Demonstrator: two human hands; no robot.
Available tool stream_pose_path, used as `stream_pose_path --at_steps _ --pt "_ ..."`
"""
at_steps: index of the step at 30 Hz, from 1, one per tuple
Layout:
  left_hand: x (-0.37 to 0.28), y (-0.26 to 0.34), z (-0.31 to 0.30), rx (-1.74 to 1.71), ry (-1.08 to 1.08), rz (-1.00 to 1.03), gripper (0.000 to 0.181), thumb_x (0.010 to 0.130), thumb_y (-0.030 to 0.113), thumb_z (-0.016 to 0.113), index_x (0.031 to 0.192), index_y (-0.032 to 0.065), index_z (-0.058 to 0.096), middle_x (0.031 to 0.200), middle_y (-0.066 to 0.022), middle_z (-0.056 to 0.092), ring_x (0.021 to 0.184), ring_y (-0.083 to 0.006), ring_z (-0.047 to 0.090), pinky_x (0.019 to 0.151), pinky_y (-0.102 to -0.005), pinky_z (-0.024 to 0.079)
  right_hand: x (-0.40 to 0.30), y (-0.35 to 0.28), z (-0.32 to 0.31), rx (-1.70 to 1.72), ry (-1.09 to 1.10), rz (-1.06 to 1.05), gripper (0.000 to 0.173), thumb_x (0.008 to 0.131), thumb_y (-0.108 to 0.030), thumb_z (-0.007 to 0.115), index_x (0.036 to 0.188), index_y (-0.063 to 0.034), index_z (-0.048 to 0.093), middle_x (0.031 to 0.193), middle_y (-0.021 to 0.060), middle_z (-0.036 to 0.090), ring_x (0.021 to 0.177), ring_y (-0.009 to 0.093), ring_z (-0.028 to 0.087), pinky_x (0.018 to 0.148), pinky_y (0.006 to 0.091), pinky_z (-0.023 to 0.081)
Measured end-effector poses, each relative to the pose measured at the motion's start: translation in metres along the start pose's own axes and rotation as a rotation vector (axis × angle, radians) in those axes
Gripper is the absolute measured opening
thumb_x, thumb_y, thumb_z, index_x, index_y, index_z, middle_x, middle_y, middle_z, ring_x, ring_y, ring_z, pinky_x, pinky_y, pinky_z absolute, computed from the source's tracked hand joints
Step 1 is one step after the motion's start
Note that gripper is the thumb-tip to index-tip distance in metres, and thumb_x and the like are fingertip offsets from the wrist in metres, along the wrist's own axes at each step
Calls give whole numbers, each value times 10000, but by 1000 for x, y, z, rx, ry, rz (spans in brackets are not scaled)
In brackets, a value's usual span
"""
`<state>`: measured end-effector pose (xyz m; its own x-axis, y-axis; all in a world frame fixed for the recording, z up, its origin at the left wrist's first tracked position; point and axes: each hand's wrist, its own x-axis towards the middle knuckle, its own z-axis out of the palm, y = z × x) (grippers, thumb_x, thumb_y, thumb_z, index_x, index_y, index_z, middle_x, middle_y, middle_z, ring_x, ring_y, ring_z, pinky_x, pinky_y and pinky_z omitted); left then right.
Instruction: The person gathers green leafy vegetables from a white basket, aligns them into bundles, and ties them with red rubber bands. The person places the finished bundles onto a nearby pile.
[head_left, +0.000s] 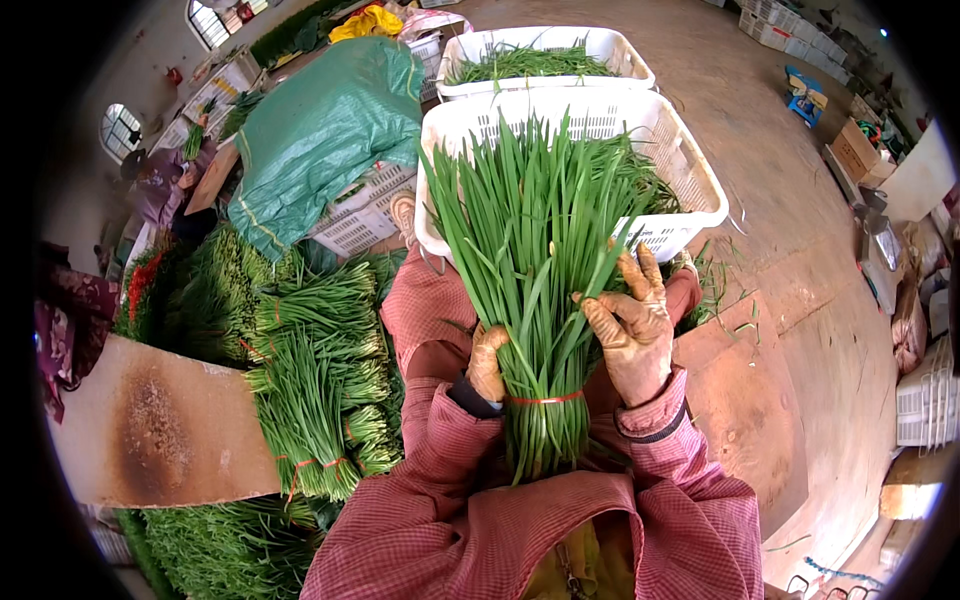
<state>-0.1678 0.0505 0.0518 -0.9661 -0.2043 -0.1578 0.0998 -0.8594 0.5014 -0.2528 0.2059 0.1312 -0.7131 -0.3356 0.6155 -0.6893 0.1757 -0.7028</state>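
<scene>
A large bundle of garlic chives (536, 300) stands before me, leaf tips pointing away and cut stalks towards my lap. A red band (547, 399) circles its lower stalks. My left hand (489, 364) grips the bundle's left side just above the band; most of its fingers are hidden behind the leaves. On the right side, my right hand (634, 322) pinches leaf blades between thumb and forefinger, its other fingers spread. Both hands look covered by thin, stained gloves. Beyond the bundle, a white plastic crate (701, 214) holds loose green leaves (649, 180).
A second white crate (637, 71) of leaves stands behind the first. To my left lie several banded chive bundles (315, 375), a stained board (161, 427) and a green tarpaulin (330, 135) over crates. A co-worker (161, 184) holds greens at far left. A flat board (739, 405) lies right.
</scene>
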Motion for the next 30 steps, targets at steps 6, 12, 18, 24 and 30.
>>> stream_pose_path --at_steps 6,12,18,24,30 --pt "-18 17 -36 -9 105 49 501 719 189 611 1176 16 500 1022 -112 622 854 -242 635 740 -375 549 -30 -17 39 678 7 301 112 867 -51 569 977 -43 589 1123 164 584 1076 285 547 918 394 433" --pt "-23 25 -61 71 180 100 400 733 93 542 1127 25 535 981 -93 634 815 -220 639 705 -353 551 -22 -4 66 1057 2 752 155 935 -190 488 931 -57 569 589 -16 491 445 45 346 388 184 285" --pt "-29 31 -72 46 233 129 311 749 37 534 1057 24 574 917 -76 648 753 -199 644 649 -328 553 54 53 24 709 -95 678 245 928 -217 512 1078 -41 592 566 -71 413 476 7 332 399 176 241" --pt "-30 33 -51 124 200 249 374 736 79 649 1093 15 555 959 -73 644 794 -192 642 683 -314 545 57 -22 77 161 -495 275 453 764 -259 704 1138 -37 575 627 39 553 529 151 525 508 262 421" --pt "-33 40 -69 174 284 279 336 750 87 586 1080 22 573 939 -81 649 780 -200 644 683 -322 543 53 23 86 1461 -190 781 151 914 -120 485 935 6 566 560 -1 496 447 49 405 353 204 320"
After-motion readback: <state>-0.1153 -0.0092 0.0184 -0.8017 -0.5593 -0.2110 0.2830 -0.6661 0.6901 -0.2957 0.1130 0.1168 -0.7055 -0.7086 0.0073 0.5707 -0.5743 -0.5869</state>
